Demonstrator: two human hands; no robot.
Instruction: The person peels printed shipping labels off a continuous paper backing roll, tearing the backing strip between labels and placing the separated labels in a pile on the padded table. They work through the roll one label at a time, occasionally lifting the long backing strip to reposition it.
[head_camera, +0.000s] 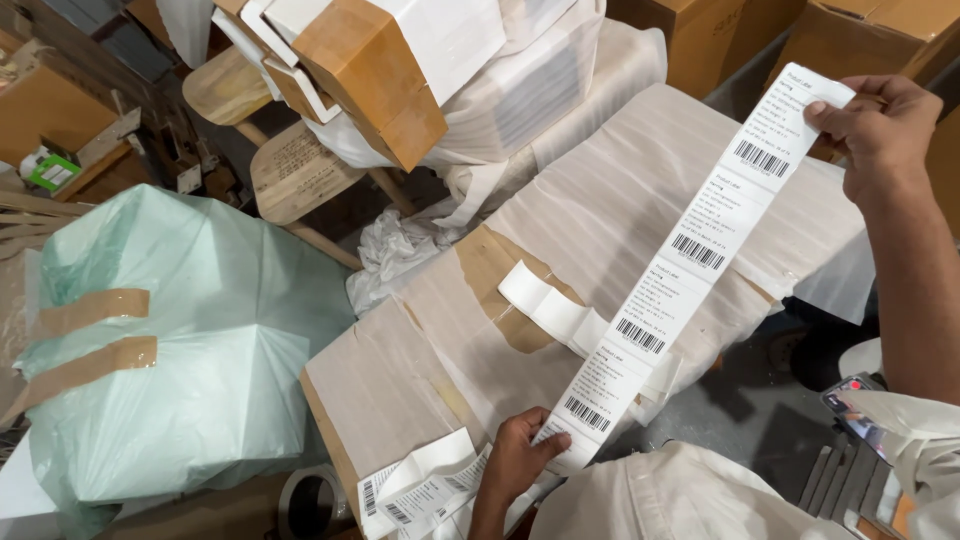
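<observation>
1. Two hands stretch one strip of labels (690, 250) across a wrapped parcel (600, 200); the strip runs from near centre up to far right, printed side facing up.
2. To do this well, I judge the strip wants even tension, enough to keep it flat and readable, not so much that it tears at the gaps between labels.
3. Keeping thumbs off the bar codes seems wise, so each label stays clean and easy to check.
4. Left hand (515, 462) sits at the near end, fingers closed in a pinch on the lowest label, thumb on top and the other fingers curled under it.
5. Right hand (880, 125) holds the far end, fingers closed on the top edge of the strip, thumb pressed on the printed face.
6. Neither hand touches the parcel itself; the strip hangs just above its paper wrapping and brown tape.
7. More loose labels (420, 485) lie at the near edge of the parcel, just left of the left hand.
8. Blank backing paper (550, 305) curls on the parcel under the strip.
9. A green wrapped bundle (170, 340) with tape bands sits at the left, well apart from both hands.
</observation>
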